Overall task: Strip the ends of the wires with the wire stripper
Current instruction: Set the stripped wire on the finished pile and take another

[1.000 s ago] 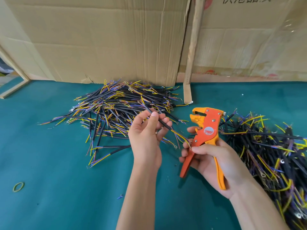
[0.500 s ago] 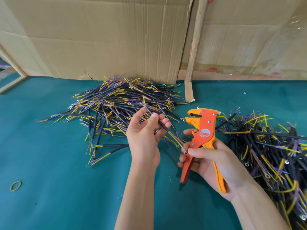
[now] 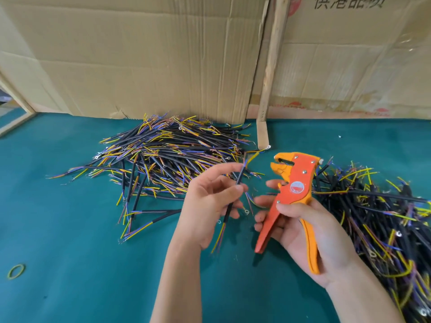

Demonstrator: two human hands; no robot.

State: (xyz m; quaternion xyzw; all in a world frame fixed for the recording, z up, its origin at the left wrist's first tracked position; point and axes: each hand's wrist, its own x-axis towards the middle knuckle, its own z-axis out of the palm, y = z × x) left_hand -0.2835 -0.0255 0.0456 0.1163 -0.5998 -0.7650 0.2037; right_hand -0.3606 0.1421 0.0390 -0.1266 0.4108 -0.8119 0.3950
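The table (image 3: 70,264), covered in green cloth, carried two heaps of cut cable backed by cardboard sheets (image 3: 140,54) along its far edge. I saw the larger pile of wires (image 3: 163,157) spread toward the far middle of the table, and a second pile (image 3: 373,217) running along the right edge toward the near right corner. A green rubber band (image 3: 16,271) lay alone near the near left corner.

My right hand (image 3: 310,231) grasped the wire stripper (image 3: 291,197), fingers curled round its orange handles, thumb over the pivot, the head pointing up and toward the far edge. The handles stood apart, so I judged the tool's mouth to be open.

My left hand (image 3: 207,201) pinched one black wire (image 3: 236,190) between thumb and fingertips, the remaining fingers loosely spread. The wire stood nearly upright above the table's middle, just left of the stripper head and not touching it. Its upper end showed short coloured cores; its lower end trailed longer yellow and blue cores below the palm.

I judged the step in hand to be feeding one core end into the stripper. To do it well, I would isolate a single core, seat it squarely in the mouth, hold the sheath firmly, then squeeze once.
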